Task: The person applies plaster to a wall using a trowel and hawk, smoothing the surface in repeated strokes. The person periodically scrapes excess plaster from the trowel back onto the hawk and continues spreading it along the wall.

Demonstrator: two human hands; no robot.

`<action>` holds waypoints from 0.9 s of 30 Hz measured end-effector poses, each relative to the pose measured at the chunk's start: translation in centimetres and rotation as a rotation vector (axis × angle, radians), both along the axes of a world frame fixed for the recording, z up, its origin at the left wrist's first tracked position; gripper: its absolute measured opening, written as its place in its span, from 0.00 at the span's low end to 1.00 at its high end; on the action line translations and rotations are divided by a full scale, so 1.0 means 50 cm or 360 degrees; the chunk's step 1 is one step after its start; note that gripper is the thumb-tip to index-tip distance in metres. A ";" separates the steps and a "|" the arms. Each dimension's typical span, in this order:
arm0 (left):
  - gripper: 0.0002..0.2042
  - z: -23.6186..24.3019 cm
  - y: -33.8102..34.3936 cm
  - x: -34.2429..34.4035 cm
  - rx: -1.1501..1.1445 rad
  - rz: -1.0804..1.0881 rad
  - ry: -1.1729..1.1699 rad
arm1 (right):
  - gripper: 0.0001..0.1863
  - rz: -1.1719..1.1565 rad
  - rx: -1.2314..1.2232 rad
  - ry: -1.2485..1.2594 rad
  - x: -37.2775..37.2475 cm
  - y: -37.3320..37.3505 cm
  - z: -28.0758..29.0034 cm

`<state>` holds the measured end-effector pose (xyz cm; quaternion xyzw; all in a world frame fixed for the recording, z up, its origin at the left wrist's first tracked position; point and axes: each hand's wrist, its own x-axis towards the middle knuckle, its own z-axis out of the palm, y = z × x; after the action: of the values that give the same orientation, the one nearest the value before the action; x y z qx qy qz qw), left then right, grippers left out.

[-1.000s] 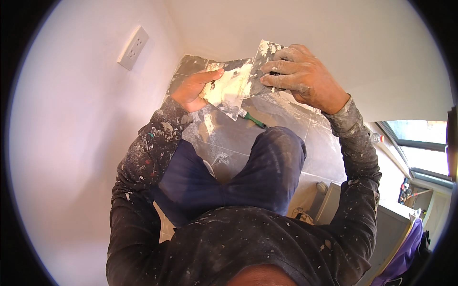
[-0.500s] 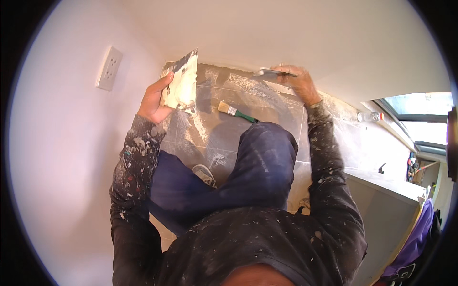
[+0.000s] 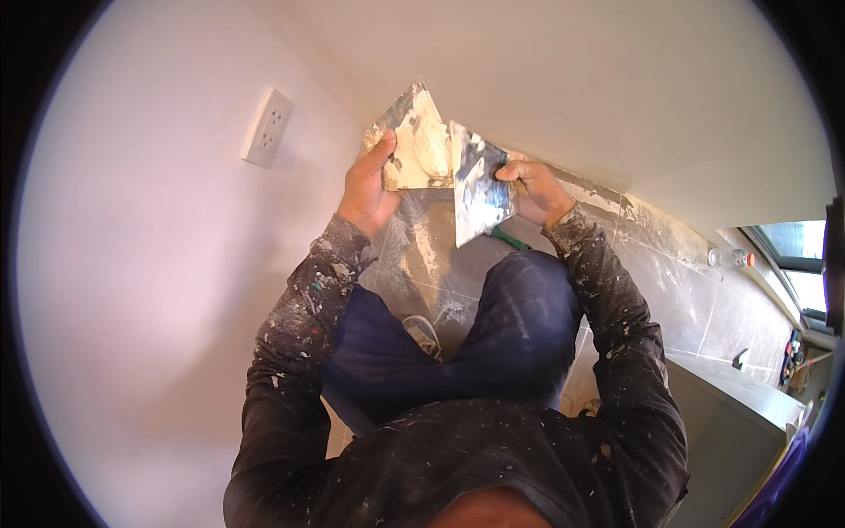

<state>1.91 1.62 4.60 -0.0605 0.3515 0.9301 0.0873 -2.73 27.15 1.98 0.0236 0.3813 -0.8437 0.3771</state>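
1. Fingers of the left hand (image 3: 368,191) grip a flat, paste-smeared metal plate (image 3: 398,113); those of the right hand (image 3: 539,191) pinch a thin, shiny metal blade (image 3: 481,187), thumb on its face.
2. Blade and plate edges meet in view; whether they touch, I cannot tell.
3. Soft, cream-coloured paste (image 3: 431,151) sits heaped on the plate, unspent, so work looks unfinished.
4. Beyond lie a green brush handle (image 3: 508,237), streaked grey floor tiles (image 3: 446,261) and a smooth pale wall (image 3: 158,264).

Paste (image 3: 430,151) on left blade (image 3: 406,107), right blade (image 3: 481,187) beside it, socket (image 3: 268,128) leftward, bottle (image 3: 729,257) far right
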 end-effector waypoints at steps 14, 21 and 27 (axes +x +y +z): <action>0.22 -0.027 -0.221 0.092 -0.0235 0.0070 -0.0084 | 0.14 -0.1345 -0.0190 -0.0568 0.087 0.140 -0.463; 0.13 -0.032 -0.289 0.206 -0.0511 0.0320 -0.0232 | 0.17 -0.1663 0.0055 -0.0609 0.021 0.142 -0.464; 0.13 -0.028 -0.283 0.192 -0.0048 0.0397 -0.0266 | 0.18 -0.1707 0.0052 -0.0638 -0.004 0.149 -0.421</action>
<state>11.51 -12.53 3.19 -0.1822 0.3467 0.9201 -0.0009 -2.94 34.59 -19.05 0.3793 0.2500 -0.8900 -0.0391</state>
